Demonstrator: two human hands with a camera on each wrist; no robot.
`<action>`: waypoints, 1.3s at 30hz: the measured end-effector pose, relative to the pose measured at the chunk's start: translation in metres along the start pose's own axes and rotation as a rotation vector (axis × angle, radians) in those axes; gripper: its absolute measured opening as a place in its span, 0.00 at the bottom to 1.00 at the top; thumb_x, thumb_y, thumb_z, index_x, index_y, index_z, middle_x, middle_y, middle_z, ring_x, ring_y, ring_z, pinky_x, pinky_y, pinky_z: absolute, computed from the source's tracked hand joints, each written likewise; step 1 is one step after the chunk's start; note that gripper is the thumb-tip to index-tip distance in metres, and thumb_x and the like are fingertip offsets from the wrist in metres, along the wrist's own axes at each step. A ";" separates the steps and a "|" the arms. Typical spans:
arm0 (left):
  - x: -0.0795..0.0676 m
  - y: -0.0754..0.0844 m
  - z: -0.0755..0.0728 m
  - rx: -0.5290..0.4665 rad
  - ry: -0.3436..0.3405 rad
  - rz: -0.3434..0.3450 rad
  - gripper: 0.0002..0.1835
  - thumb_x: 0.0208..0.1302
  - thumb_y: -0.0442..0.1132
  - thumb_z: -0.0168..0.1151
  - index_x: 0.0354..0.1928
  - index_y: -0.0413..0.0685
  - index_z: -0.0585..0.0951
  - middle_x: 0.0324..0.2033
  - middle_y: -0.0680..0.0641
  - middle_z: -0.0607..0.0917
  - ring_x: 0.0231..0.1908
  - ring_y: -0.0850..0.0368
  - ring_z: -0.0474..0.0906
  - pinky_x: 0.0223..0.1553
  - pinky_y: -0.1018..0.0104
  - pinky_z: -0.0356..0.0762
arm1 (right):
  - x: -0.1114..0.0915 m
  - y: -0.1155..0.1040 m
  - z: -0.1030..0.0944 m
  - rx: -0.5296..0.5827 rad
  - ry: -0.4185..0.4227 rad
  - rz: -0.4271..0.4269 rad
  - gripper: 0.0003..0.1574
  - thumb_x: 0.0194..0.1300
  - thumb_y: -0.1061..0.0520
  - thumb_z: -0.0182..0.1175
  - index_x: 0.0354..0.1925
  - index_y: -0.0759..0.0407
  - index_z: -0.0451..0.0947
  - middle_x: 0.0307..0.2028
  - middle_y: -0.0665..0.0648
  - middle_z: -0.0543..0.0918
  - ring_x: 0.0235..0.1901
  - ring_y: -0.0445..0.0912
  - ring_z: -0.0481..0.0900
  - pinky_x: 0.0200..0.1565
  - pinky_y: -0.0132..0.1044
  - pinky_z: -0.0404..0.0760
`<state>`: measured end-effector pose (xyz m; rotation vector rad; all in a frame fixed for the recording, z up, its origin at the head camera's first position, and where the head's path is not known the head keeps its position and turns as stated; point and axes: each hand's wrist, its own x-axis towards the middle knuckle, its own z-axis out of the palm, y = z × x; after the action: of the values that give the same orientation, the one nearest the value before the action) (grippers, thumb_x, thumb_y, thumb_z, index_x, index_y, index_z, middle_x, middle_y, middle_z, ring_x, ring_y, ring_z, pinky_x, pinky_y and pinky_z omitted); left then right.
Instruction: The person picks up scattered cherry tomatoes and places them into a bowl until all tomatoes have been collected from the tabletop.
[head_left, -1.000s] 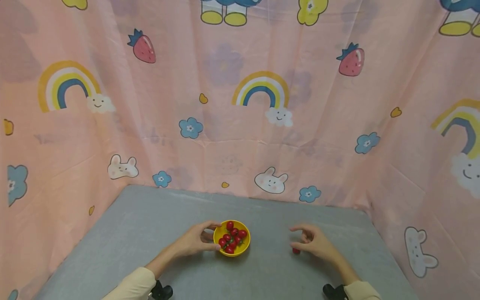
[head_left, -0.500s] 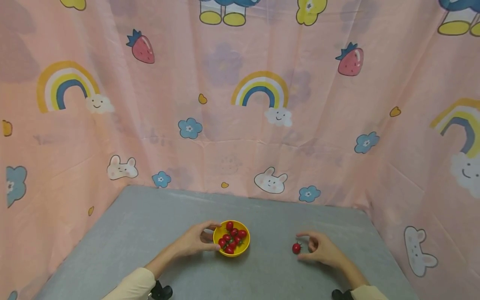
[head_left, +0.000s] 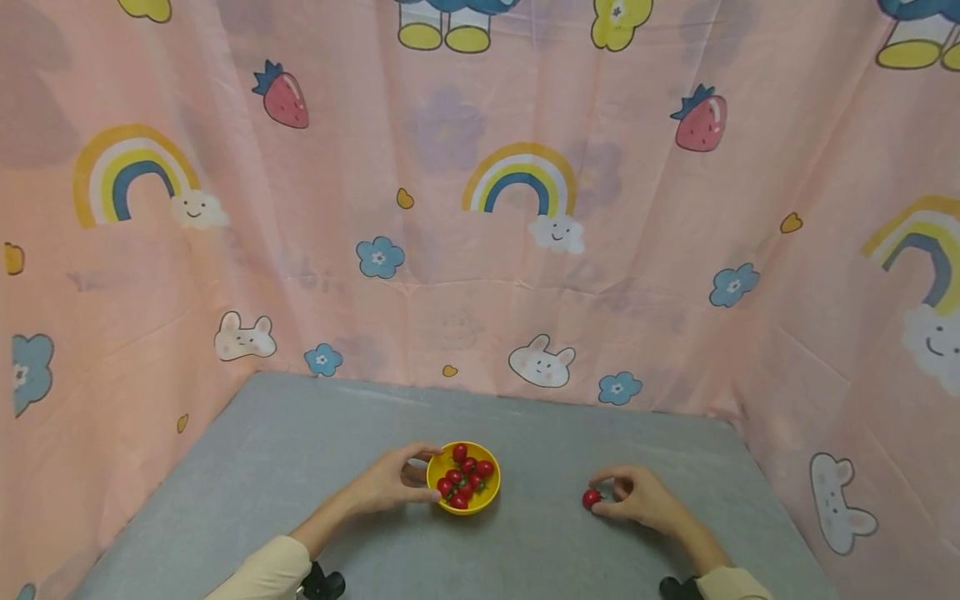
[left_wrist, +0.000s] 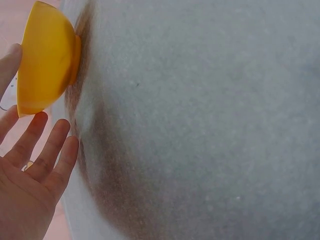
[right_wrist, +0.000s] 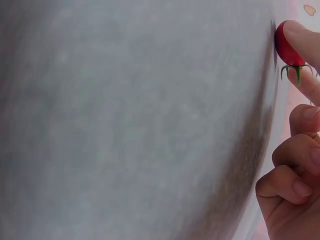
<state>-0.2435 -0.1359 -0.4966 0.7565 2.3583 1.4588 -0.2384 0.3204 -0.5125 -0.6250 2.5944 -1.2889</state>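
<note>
A small yellow bowl [head_left: 486, 495] stands on the grey table, holding several red cherry tomatoes [head_left: 468, 465]. My left hand [head_left: 386, 479] grips its left side, thumb and forefinger at the rim. From the left wrist view, the bowl's outer wall [left_wrist: 47, 60] and foot show, while the other fingers spread below it. To the right, my right hand [head_left: 639, 500] pinches a single cherry tomato [head_left: 591, 499] between thumb and forefinger, close to the tabletop. In the right wrist view the tomato [right_wrist: 287, 49] has a green calyx, and the remaining fingers are curled in.
The grey tabletop [head_left: 337, 425] reaches back to a pink patterned curtain [head_left: 450, 317], which also hangs along both sides. A black wrist device [head_left: 322, 582] sits at the left sleeve, another [head_left: 678, 588] at the right.
My right hand drew back to the right, uncovering the lone cherry tomato, then its thumb and forefinger closed on it. The left hand and bowl have stayed in place.
</note>
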 end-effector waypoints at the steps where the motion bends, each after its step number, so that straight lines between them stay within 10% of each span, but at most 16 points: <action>1: 0.000 0.000 0.000 0.000 -0.001 0.002 0.32 0.63 0.40 0.74 0.67 0.43 0.73 0.59 0.38 0.78 0.50 0.46 0.83 0.49 0.55 0.83 | 0.001 -0.001 0.000 -0.001 -0.001 -0.004 0.20 0.60 0.55 0.76 0.48 0.63 0.85 0.21 0.47 0.69 0.21 0.38 0.65 0.24 0.31 0.66; 39: 0.000 -0.001 0.000 0.022 0.004 0.006 0.32 0.63 0.40 0.75 0.66 0.43 0.74 0.59 0.39 0.78 0.49 0.47 0.83 0.48 0.57 0.83 | 0.012 -0.011 0.008 0.027 0.101 -0.023 0.16 0.60 0.53 0.75 0.45 0.58 0.86 0.20 0.47 0.67 0.20 0.37 0.63 0.21 0.29 0.63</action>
<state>-0.2442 -0.1359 -0.4970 0.7675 2.3806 1.4412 -0.2431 0.3037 -0.5086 -0.6024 2.6524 -1.3947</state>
